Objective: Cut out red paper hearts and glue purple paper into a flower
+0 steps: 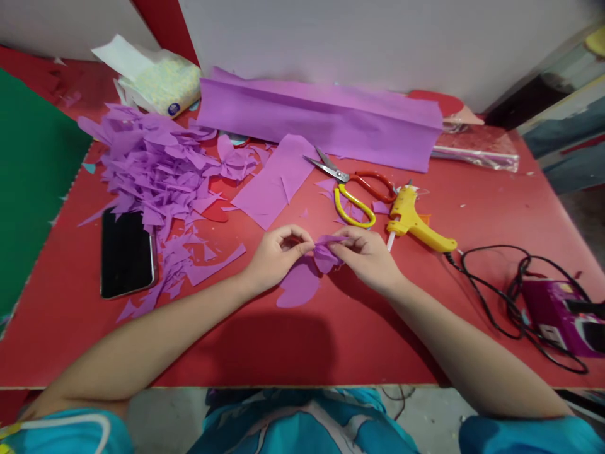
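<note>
Between my two hands is a small purple paper petal [325, 255], folded or bunched at its upper part. My left hand [278, 255] pinches its left edge between thumb and forefinger. On the other side my right hand [366, 252] pinches it the same way. A larger rounded purple paper piece [299, 287] lies on the red table just below them. Scissors [347, 183] with one red and one yellow handle rest open beyond my right hand. To their right lies a yellow glue gun [413, 221] with a glue stick in its back.
At the left, a heap of cut purple paper [151, 161] partly covers a black phone [127, 255]. Behind are a tissue pack [165, 82], a flat purple strip [278, 180] and a folded purple sheet [321, 120]. A black cable [510, 296] loops beside a purple box [551, 309].
</note>
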The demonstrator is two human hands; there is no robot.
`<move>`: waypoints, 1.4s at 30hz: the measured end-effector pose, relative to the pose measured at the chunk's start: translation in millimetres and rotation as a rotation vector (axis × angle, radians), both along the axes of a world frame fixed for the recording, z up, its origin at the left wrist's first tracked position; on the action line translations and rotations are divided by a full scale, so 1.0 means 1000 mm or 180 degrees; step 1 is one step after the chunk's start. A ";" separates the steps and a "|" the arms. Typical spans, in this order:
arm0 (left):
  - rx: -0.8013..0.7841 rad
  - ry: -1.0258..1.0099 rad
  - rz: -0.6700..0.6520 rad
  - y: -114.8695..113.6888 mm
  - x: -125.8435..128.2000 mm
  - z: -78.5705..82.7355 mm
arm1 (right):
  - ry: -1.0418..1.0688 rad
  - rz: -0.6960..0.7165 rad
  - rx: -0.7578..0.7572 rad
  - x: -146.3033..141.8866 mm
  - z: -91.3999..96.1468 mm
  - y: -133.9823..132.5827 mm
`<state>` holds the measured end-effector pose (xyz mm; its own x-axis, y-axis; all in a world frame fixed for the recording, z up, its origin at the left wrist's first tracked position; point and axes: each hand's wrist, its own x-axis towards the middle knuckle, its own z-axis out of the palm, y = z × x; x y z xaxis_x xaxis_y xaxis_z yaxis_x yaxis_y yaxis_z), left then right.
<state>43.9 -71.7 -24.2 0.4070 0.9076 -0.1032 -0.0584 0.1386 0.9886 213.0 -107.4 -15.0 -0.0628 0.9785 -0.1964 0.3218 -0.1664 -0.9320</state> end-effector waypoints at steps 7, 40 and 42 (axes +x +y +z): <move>0.0027 -0.0014 0.0107 0.001 -0.001 -0.005 | -0.0897 -0.0430 0.2499 0.003 -0.010 -0.003; 0.2358 0.2731 -0.0539 -0.004 0.001 -0.006 | -0.2534 0.1163 0.1889 0.010 -0.010 0.005; 0.2269 0.2759 -0.0554 -0.003 0.002 -0.006 | -0.2536 0.1143 0.1870 0.010 -0.011 0.005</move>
<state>45.5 -74.8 -30.6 0.5764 0.8103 0.1059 0.6490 -0.5326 0.5433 222.6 -102.3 -25.9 -0.4293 0.8828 0.1908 0.8179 0.4696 -0.3326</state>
